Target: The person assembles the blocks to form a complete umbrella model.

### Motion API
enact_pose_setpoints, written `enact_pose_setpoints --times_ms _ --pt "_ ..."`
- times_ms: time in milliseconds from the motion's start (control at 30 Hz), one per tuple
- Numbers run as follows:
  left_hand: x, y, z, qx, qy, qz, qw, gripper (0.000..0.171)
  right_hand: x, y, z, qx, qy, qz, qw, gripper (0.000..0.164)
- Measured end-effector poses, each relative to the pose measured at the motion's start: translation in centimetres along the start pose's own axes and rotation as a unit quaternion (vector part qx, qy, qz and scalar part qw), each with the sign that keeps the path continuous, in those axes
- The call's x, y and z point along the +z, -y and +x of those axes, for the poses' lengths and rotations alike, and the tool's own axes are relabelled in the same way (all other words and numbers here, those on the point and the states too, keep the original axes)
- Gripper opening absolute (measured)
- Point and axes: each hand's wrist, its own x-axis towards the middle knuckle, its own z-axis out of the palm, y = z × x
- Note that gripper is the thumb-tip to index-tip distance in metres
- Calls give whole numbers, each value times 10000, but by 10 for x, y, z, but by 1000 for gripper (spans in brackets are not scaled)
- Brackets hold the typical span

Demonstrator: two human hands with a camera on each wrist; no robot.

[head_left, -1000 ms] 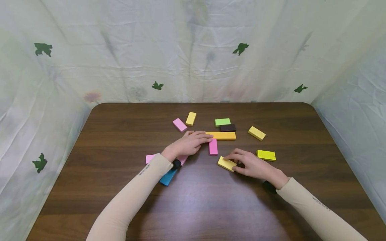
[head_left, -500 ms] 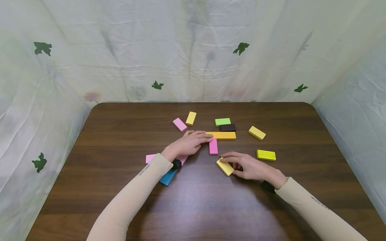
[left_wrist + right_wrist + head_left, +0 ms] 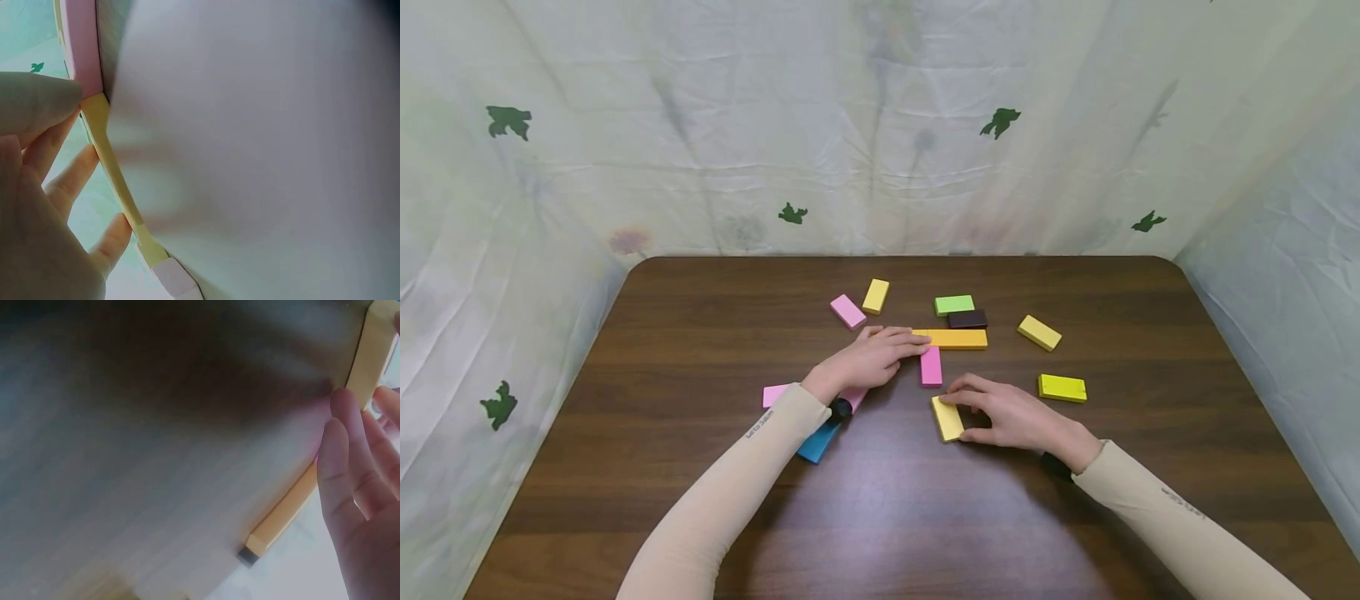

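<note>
In the head view my right hand (image 3: 1011, 412) pinches a pale yellow block (image 3: 947, 420) between thumb and fingers, flat on the table and almost upright in line with the view. My left hand (image 3: 872, 357) lies across a row of orange blocks (image 3: 958, 339), its fingers stretched and touching them. A pink block (image 3: 931, 367) stands out from that row toward me, just past the left fingertips. In the left wrist view the fingers (image 3: 115, 240) touch the edge of a yellow-looking strip of blocks (image 3: 112, 165). Part of the orange row is hidden under the left hand.
Beyond the row lie a green block (image 3: 953, 305) and a dark block (image 3: 967, 319). A pink block (image 3: 847, 311) and yellow block (image 3: 876, 296) are at back left. Two yellow blocks (image 3: 1039, 332) sit right. A blue block (image 3: 818, 444) shows beneath the left forearm.
My right hand has moved left and turned the pale yellow block from slanted to nearly lengthwise. The left hand stays in place on the orange row.
</note>
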Motion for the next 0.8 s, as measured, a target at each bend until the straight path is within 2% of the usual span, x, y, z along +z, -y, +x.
enact_pose_setpoints --times_ms 333,800 --pt "0 -1 -1 -28 19 11 10000 51 5 2 10 -305 -515 -492 9970 48" --pt "0 0 -1 -47 -4 -11 10000 51 7 3 16 -482 -590 -584 9954 48"
